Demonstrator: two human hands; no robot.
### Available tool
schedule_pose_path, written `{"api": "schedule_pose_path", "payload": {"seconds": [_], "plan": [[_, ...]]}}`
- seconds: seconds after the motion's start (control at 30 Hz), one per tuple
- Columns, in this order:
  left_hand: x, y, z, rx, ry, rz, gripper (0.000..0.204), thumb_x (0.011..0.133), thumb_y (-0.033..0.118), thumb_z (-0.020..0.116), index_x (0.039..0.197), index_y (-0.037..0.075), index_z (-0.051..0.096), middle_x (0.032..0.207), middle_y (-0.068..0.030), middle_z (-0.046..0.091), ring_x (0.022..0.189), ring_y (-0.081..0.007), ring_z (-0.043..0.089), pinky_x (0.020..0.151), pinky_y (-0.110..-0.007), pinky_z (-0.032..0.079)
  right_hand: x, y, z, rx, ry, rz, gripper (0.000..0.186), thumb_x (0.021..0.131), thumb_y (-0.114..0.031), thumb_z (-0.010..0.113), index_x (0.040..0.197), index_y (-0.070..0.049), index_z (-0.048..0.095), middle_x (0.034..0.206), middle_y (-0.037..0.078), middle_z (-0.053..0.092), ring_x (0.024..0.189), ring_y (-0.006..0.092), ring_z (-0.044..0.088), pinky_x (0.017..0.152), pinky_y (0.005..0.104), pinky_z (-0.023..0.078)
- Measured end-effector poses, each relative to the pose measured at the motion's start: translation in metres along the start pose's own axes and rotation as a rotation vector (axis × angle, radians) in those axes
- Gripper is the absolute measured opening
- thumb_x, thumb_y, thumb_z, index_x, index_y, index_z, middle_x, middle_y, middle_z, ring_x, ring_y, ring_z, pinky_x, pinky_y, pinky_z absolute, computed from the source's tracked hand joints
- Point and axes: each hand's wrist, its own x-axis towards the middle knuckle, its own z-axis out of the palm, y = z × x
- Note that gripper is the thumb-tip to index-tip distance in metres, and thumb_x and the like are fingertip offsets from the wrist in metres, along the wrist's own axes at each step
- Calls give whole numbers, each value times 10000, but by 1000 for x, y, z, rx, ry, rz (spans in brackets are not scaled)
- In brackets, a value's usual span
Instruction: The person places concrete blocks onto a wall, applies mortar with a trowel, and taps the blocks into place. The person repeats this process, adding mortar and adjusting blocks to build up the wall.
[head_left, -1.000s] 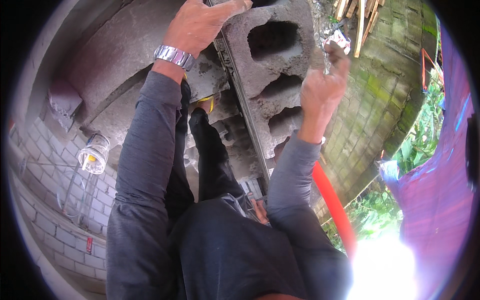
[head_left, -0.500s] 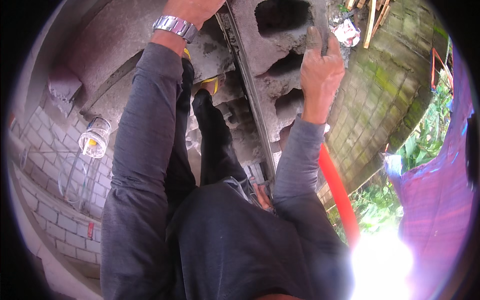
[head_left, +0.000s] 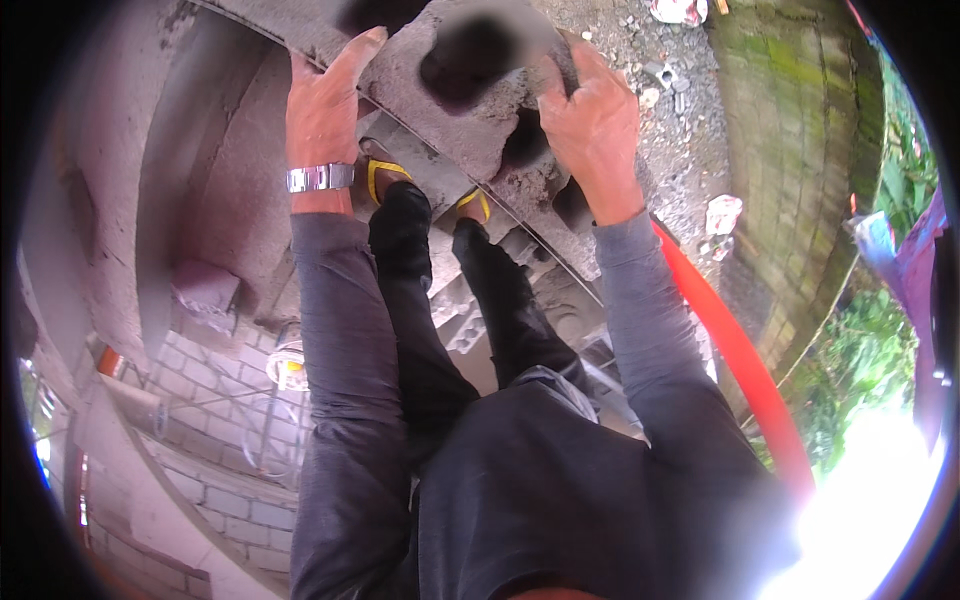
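Note:
A grey hollow concrete block (head_left: 440, 110) with dark round cavities sits in front of me, on top of a wall of the same blocks. My left hand (head_left: 325, 110), with a metal watch on the wrist, presses against the block's left side, fingers stretched up along it. My right hand (head_left: 595, 125) grips the block's right side, fingers curled at its edge and into a cavity. Both sleeves are dark grey. Below the block I see my dark trousers and yellow sandals (head_left: 385, 172).
An orange-red hose (head_left: 745, 365) runs diagonally at the right. A mossy brick wall (head_left: 790, 150) and green plants stand further right. A grey block wall (head_left: 200, 470) and a white bucket (head_left: 288, 365) lie far below at the left. Rubble litters the ground at top right.
The block has turned and shifted left under my hands. My left hand slid down along its left side, and my right hand moved in from the right edge to grip it.

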Motion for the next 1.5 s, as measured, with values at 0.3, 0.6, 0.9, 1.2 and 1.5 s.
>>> {"api": "schedule_pose_path", "payload": {"seconds": [0.3, 0.6, 0.9, 1.2, 1.5], "plan": [[4, -16, -9, 757, -118, 538, 483, 886, 151, 704, 1354, 86, 603, 1218, -163, 673, 1089, -258, 654, 919, -371, 527, -8, 7, -2, -95, -20, -18, 454, 961, -415, 675, 1242, -59, 693, 1121, 140, 746, 1034, 339, 700, 1027, 495, 471], [-2, 3, 9, -103, 26, -4, 672, 827, 259, 784, 1396, 43, 499, 1207, -81, 652, 1025, -185, 644, 820, -343, 528, -4, -1, -7, -70, -19, 45, 472, 971, -439, 662, 1271, -76, 684, 1152, 151, 738, 1071, 341, 690, 1079, 539, 440], [1, 2, 8, -162, 29, 13, 693, 817, 220, 767, 1408, 33, 456, 1210, -99, 636, 1041, -197, 630, 840, -356, 534, -3, 3, -5, -27, -29, 53, 464, 974, -419, 660, 1298, -88, 675, 1169, 158, 732, 1087, 348, 681, 1091, 561, 413], [3, 0, 6, -172, 19, 73, 693, 828, 165, 745, 1425, 23, 423, 1197, -92, 648, 1008, -185, 633, 834, -332, 535, -1, -3, -8, -20, -78, 53, 427, 992, -354, 645, 1319, -80, 663, 1200, 162, 723, 1100, 355, 673, 1065, 553, 419], [-2, 12, 5, -253, -25, 84, 838, 840, 80, 719, 1527, -46, 255, 1279, -137, 627, 1090, -212, 624, 1001, -327, 490, 5, -8, -10, 57, -61, 13, 449, 1003, -346, 645, 1317, -24, 645, 1175, 230, 709, 1061, 395, 672, 948, 451, 481]]}}
